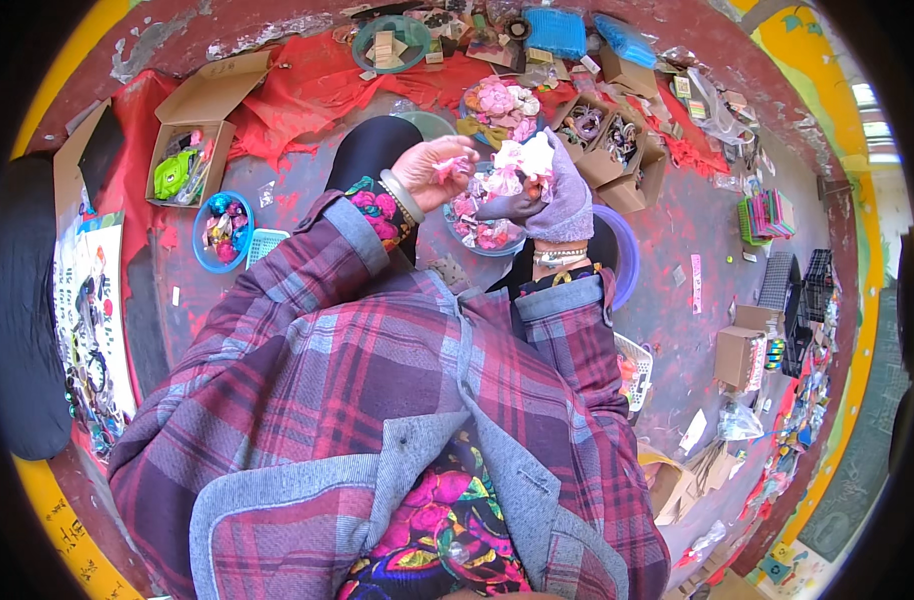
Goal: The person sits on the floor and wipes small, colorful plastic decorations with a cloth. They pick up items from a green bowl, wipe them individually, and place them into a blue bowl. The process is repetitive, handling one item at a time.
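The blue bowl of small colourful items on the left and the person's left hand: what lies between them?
In the head view, between the blue bowl and the left hand lie a small light-blue basket and the plaid sleeve.

Worn red-painted concrete floor (697, 340) with grey scuffed patches, crumpled red cloth (307, 90) spread at its far side, yellow painted border (857, 330) right of the cloth, bright daylit window (872, 125) beyond the border.
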`<move>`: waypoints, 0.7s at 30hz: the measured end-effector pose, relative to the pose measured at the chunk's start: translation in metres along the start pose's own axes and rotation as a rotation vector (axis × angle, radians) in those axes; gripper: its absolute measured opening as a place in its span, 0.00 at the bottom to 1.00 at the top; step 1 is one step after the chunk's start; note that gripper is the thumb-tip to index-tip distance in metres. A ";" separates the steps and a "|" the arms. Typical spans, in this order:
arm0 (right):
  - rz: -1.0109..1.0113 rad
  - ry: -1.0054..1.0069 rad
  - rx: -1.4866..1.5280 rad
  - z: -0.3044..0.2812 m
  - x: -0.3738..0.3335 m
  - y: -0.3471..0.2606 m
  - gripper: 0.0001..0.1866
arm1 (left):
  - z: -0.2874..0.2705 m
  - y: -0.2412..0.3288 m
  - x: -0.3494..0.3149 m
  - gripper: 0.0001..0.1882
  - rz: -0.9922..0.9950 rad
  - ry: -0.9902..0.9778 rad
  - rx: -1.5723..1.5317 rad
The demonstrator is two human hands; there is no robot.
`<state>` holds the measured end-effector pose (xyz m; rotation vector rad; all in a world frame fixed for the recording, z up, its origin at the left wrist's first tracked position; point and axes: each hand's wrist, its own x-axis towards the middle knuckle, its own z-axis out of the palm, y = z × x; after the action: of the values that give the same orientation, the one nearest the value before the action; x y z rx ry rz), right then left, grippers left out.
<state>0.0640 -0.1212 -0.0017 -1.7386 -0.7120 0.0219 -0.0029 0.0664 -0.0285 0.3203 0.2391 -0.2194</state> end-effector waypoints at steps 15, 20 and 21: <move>-0.072 -0.257 -0.386 -0.008 0.002 -0.026 0.26 | 0.059 0.009 -0.024 0.11 0.101 0.150 1.088; -0.159 -0.144 -0.391 -0.013 -0.005 -0.008 0.30 | 0.049 0.009 -0.020 0.07 0.224 0.090 1.047; -0.168 -0.136 -0.417 -0.014 -0.005 -0.005 0.31 | 0.051 0.010 -0.022 0.07 0.231 0.085 1.046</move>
<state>0.0629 -0.1354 0.0049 -2.0801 -1.0153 -0.1339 -0.0113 0.0619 0.0270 1.3889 0.1511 -0.0845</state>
